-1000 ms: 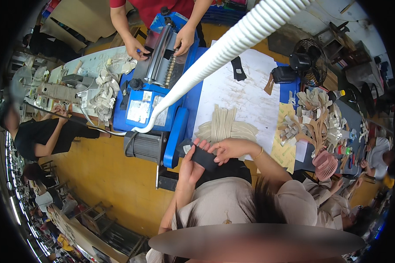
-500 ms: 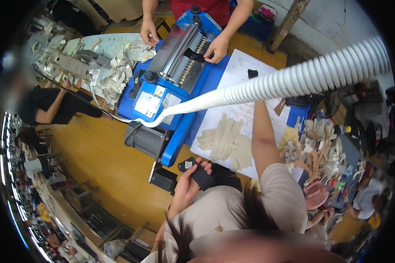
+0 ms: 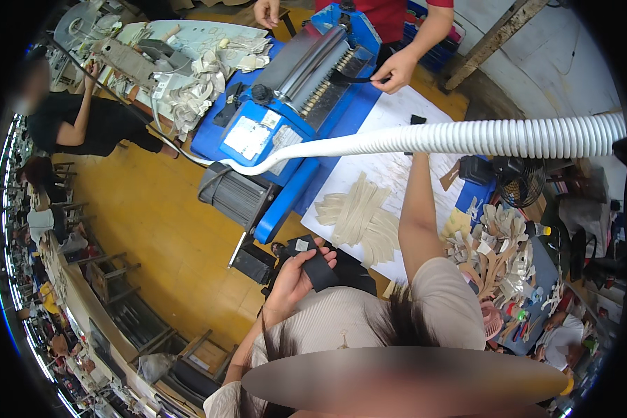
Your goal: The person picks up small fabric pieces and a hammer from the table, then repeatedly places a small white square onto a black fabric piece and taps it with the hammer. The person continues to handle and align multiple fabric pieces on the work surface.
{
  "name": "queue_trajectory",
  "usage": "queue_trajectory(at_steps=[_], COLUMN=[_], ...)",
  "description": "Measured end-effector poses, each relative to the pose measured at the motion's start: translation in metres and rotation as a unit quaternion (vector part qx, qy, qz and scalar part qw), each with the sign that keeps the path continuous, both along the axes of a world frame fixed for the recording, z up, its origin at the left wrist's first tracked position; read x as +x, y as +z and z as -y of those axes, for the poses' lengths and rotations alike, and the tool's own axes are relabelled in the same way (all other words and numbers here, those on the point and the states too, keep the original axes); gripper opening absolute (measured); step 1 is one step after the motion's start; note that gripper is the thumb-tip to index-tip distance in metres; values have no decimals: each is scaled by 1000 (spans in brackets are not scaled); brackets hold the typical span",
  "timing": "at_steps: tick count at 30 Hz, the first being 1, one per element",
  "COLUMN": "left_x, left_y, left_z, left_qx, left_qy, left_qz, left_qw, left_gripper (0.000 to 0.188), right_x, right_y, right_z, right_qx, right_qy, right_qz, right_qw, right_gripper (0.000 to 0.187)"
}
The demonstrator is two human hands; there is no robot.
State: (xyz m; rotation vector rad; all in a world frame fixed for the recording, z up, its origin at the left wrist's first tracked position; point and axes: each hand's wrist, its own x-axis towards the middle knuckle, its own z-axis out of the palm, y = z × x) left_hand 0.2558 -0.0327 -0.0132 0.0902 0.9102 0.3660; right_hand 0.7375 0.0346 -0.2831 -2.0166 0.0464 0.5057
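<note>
My left hand (image 3: 294, 277) is closed around several flat black pieces (image 3: 319, 269), one with a small white label, close to my body. From the lower right my right forearm (image 3: 419, 209) reaches over a white board (image 3: 386, 111). A white ribbed hose (image 3: 467, 137) hides the fingers of that hand. Just beyond the hose, in line with the arm, a small black piece (image 3: 417, 120) shows on the board. Layered beige strips (image 3: 361, 217) lie on the board left of my forearm.
A blue machine with metal rollers (image 3: 312, 70) stands ahead. Across it, a co-worker's hand (image 3: 397, 70) holds a black strip (image 3: 352, 79) at the rollers. Beige scraps (image 3: 494, 240) pile up at right, near a black fan (image 3: 522, 182). A motor (image 3: 233, 195) juts out at the machine's near end.
The view has shifted a little. The co-worker's hand has drawn the black strip away from the rollers, and their other hand has lifted off the machine's side. My left hand keeps its hold.
</note>
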Motion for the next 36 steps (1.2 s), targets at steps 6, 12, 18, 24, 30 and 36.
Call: queue_trajectory(at_steps=[6, 12, 18, 24, 30, 36], left_x=[-6, -36, -123, -255, -399, -520], left_y=[17, 36, 52, 38, 15, 19], left_z=[-1, -10, -3, 24, 77, 156], left_qx=[88, 163, 210, 175, 169, 173], left_qy=[-46, -95, -48, 156, 345, 553], left_qz=[-24, 49, 132, 97, 17, 16], left_qw=[995, 981, 967, 967, 923, 815], left_gripper=[42, 51, 55, 49, 47, 47], right_x=[-54, -114, -187, -362, -608, -805], right_y=[25, 151, 316, 358, 321, 309], right_z=[78, 109, 107, 56, 8, 18], right_qx=[346, 514, 770, 728, 352, 271], right_qy=[67, 10, 329, 489, 564, 766], right_qz=[-186, -124, -242, -266, -322, -459], right_qw=[917, 848, 491, 400, 674, 360], right_gripper=[34, 29, 22, 19, 23, 38])
